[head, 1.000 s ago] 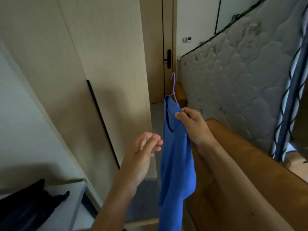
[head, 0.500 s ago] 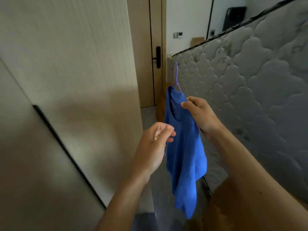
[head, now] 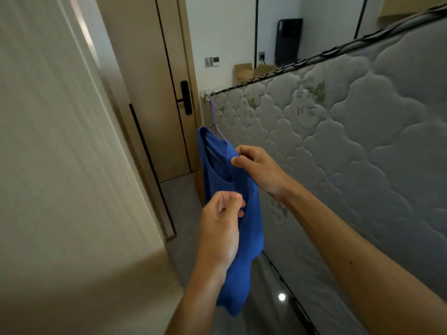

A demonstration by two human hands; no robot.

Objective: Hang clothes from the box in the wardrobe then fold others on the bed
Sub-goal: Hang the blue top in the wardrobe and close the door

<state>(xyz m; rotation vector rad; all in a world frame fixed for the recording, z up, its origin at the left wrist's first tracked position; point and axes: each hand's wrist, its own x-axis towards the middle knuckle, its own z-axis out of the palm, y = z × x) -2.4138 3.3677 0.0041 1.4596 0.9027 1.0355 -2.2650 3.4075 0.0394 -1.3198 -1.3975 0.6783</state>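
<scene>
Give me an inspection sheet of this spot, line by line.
Surface: grey floor; no worktop in view.
Job's things: blue top on a purple hanger, held in the air.
Clutter: cardboard box behind the mattress.
Hands: right hand pinches the top's shoulder; left hand is curled in front of the cloth, grip unclear.
Cables: nothing seen.
Surroundings: wardrobe door on the left, room door ahead, mattress stood on edge at right.
</scene>
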